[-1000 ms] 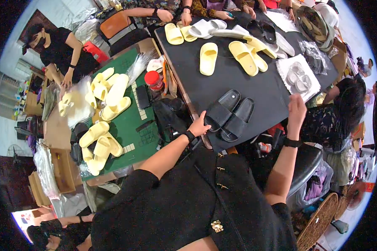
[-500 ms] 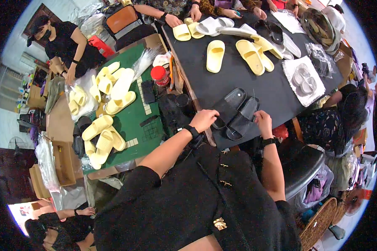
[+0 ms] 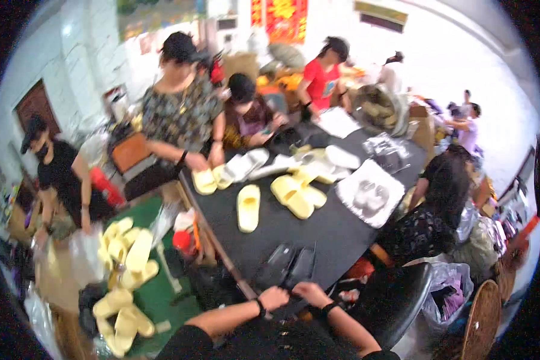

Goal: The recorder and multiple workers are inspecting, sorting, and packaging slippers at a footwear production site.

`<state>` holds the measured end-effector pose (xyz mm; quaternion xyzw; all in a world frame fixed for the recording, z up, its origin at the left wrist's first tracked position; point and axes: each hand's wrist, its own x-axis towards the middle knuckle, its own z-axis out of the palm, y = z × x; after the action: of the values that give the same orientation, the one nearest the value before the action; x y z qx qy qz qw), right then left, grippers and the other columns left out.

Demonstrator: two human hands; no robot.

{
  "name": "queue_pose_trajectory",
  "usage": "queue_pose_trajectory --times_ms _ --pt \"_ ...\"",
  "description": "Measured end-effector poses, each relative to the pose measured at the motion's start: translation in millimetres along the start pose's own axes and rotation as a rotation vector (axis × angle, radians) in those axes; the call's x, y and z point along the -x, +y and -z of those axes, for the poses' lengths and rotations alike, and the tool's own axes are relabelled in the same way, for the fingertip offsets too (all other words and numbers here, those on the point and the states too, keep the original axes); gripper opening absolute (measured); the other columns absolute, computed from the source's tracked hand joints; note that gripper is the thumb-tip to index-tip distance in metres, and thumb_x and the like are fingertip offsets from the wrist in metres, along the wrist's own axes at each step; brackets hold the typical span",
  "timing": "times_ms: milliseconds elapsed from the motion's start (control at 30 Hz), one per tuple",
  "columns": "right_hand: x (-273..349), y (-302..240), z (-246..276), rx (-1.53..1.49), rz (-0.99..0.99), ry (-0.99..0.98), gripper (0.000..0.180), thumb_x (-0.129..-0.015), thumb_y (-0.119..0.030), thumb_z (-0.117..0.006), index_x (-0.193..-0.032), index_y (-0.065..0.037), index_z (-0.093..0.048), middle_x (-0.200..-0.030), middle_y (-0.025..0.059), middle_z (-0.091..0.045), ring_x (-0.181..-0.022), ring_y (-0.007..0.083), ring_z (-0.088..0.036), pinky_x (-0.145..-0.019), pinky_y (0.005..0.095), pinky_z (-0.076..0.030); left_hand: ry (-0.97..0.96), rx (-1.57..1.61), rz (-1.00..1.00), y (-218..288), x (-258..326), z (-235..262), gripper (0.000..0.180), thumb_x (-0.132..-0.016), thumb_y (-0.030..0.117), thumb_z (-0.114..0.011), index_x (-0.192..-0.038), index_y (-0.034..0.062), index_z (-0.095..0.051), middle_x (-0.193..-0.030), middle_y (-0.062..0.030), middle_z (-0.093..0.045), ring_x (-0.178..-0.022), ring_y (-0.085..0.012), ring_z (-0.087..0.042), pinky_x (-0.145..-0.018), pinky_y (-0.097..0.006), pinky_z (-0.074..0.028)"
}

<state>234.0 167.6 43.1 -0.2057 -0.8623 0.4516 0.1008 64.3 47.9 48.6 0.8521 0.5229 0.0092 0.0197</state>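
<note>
At the near edge of the black table (image 3: 336, 234), the person's left hand (image 3: 274, 297) and right hand (image 3: 309, 292) meet close together over the heel ends of a pair of black slippers (image 3: 288, 267). The slippers lie side by side, toes pointing away toward the table's middle. Both hands look curled down onto the heels, but the blur leaves it unclear whether the fingers actually grip them or only rest there.

The slippers look like moulded foam or rubber slides: probably light, somewhat springy, and matte enough not to slip. Being soft, they would bend if lifted by one end, so a pinch across the heel or through the strap opening, or both squeezed together sole to sole, seems the surest hold.

Farther up the table a single yellow slipper (image 3: 248, 207) lies alone, with more yellow slippers (image 3: 299, 195) beyond it near the far edge, where other people work. A green table (image 3: 162, 300) on the left carries further yellow pairs.
</note>
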Motion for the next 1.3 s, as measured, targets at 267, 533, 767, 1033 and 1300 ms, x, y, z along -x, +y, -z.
queue_pose_trajectory --times_ms 267,533,767,1033,1300 --pt "-8.9 -8.0 -14.1 -0.009 -0.169 0.002 0.022 -0.088 -0.024 -0.059 -0.099 -0.004 -0.062 -0.086 0.0129 -0.066 -0.080 0.0235 -0.064 -0.071 0.0346 -0.049 -0.013 0.275 0.136 -33.5 1.7 5.8 0.012 -0.082 0.017 -0.052 -0.085 0.0075 -0.059 -0.081 -0.0103 -0.062 -0.080 -0.0286 -0.062 -0.064 -0.041 -0.050" --pt "-14.8 -21.2 -17.0 -0.004 -0.179 0.113 0.019 -0.086 -0.019 -0.059 -0.096 -0.003 -0.063 -0.085 0.0126 -0.066 -0.081 0.0256 -0.065 -0.071 0.0342 -0.049 0.207 0.742 0.425 -35.4 6.4 -0.4 0.017 -0.082 0.023 -0.060 -0.089 0.0089 -0.065 -0.088 -0.0117 -0.064 -0.082 -0.0326 -0.061 -0.069 -0.042 -0.048" --pt "-13.1 -37.4 -11.5 -0.076 -0.199 0.148 0.016 -0.084 -0.015 -0.062 -0.093 -0.003 -0.062 -0.082 0.0106 -0.065 -0.076 0.0197 -0.063 -0.069 0.0306 -0.048 0.301 0.799 0.473 -22.6 11.3 16.7 0.017 -0.083 0.020 -0.060 -0.090 0.0049 -0.058 -0.084 -0.0159 -0.063 -0.080 -0.0349 -0.061 -0.068 -0.042 -0.047" --pt "-18.5 -40.0 -15.9 -0.108 -0.185 0.067 0.020 -0.085 -0.019 -0.062 -0.091 -0.001 -0.060 -0.079 0.0107 -0.064 -0.075 0.0195 -0.061 -0.069 0.0325 -0.047 0.278 0.915 0.486 -21.7 15.4 17.4 0.015 -0.087 0.017 -0.057 -0.094 0.0031 -0.058 -0.080 -0.0175 -0.064 -0.076 -0.0349 -0.062 -0.064 -0.041 -0.047" --pt "-17.5 -38.4 -11.4 -0.129 -0.197 0.191 0.020 -0.084 -0.020 -0.062 -0.090 -0.001 -0.061 -0.079 0.0114 -0.064 -0.074 0.0214 -0.061 -0.067 0.0333 -0.047 0.367 0.935 0.559 -25.3 24.4 9.9 0.017 -0.085 0.014 -0.059 -0.097 0.0042 -0.063 -0.081 -0.0137 -0.066 -0.077 -0.0297 -0.065 -0.066 -0.037 -0.049"
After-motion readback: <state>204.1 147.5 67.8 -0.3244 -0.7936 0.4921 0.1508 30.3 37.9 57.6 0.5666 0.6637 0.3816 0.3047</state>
